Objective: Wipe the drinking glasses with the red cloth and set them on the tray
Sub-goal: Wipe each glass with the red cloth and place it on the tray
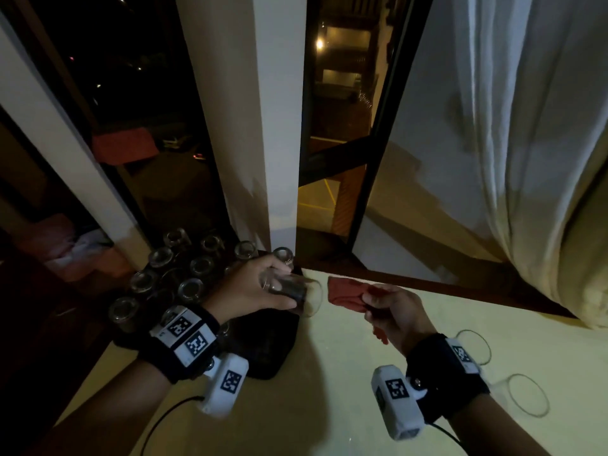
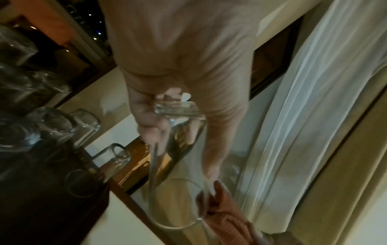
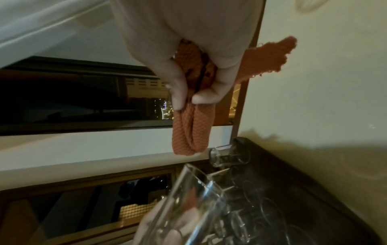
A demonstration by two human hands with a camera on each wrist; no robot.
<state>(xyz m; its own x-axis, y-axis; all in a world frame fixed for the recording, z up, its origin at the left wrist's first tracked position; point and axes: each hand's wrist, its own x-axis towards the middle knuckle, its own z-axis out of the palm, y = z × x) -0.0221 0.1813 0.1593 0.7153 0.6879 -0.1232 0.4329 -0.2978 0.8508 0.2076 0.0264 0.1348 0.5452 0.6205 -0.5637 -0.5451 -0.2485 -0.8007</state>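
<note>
Glass (image 1: 291, 292) is lying on its side in my left hand (image 1: 253, 287), fingers curling round its body, long axis running left to right and its open mouth facing the red cloth (image 1: 348, 296). My right hand (image 1: 394, 315) is pinching that cloth, folded, with its tip sitting just beside the rim and not yet inside. I am judging the coming move a short leftward push along the axis. The dark tray (image 1: 263, 350), crowded with glasses, is lying directly below; two more glasses (image 1: 529, 394) are standing behind my right wrist. The desk (image 1: 329, 406) between is offering open room.
</note>
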